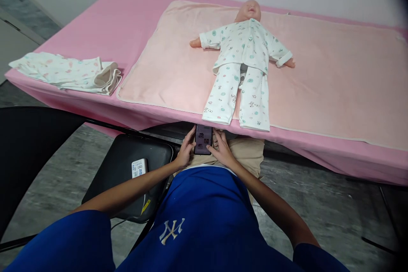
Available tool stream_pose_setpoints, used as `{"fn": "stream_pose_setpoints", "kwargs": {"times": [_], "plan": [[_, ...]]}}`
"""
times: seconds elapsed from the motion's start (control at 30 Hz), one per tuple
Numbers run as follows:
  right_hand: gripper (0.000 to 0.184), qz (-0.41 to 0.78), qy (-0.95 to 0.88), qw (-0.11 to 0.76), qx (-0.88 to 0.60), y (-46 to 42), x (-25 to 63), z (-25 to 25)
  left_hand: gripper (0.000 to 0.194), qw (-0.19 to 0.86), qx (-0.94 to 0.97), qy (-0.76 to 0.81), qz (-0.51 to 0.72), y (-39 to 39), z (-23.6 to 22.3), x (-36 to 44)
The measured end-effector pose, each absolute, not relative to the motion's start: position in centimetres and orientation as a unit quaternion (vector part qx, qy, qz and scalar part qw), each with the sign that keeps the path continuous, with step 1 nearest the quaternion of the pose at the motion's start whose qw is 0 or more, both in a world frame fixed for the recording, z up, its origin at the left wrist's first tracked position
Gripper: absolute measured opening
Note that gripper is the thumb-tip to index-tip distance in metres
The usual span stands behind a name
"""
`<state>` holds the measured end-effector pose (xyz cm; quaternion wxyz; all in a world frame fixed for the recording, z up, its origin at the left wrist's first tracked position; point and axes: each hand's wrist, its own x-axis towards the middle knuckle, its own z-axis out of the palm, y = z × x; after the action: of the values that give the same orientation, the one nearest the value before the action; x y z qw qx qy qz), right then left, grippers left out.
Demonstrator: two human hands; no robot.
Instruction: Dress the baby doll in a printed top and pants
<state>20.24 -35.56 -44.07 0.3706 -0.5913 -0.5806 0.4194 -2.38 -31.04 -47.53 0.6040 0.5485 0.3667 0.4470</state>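
Both my hands hold a dark smartphone (203, 139) low in front of my body, just below the edge of the pink table (127, 21). My left hand (185, 151) grips its left side with the fingers curled round it. My right hand (221, 148) grips the right side, thumb on the lit screen. On the table above lies a baby doll (244, 61) on its back, dressed in white patterned pyjamas, on a pale pink blanket (334, 76).
A folded set of white patterned baby clothes (68, 72) lies at the table's left end. To my left stands a black chair (127, 170) with a small white device (139, 168) on its seat. Grey floor lies on both sides.
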Motion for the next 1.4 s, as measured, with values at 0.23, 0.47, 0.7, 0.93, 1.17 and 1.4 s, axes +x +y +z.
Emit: {"fn": "stream_pose_setpoints", "kwargs": {"times": [0.23,0.47,0.7,0.93,1.17,1.4], "plan": [[0.106,0.406,-0.587,0.364,-0.598,-35.4,19.9,-43.8,0.074,0.604,0.530,0.363,0.472,-31.2,-47.0,-1.8],[0.106,0.403,-0.581,0.371,-0.602,-35.4,19.8,-43.8,0.063,0.590,0.494,0.392,0.504,-30.9,-46.3,-1.2],[0.106,0.398,-0.577,0.380,-0.603,-35.6,19.7,-43.7,0.059,0.568,0.498,0.414,0.508,-30.9,-45.9,-0.7],[0.096,0.398,-0.576,0.388,-0.599,-35.5,19.8,-43.9,0.060,0.563,0.507,0.411,0.507,-30.9,-46.2,-0.9],[0.098,0.397,-0.572,0.391,-0.602,-35.4,19.6,-44.1,0.059,0.560,0.504,0.412,0.512,-30.8,-46.2,-0.7],[0.085,0.398,-0.571,0.392,-0.602,-35.4,19.7,-44.4,0.061,0.565,0.498,0.420,0.506,-30.9,-45.9,-0.6]]}}
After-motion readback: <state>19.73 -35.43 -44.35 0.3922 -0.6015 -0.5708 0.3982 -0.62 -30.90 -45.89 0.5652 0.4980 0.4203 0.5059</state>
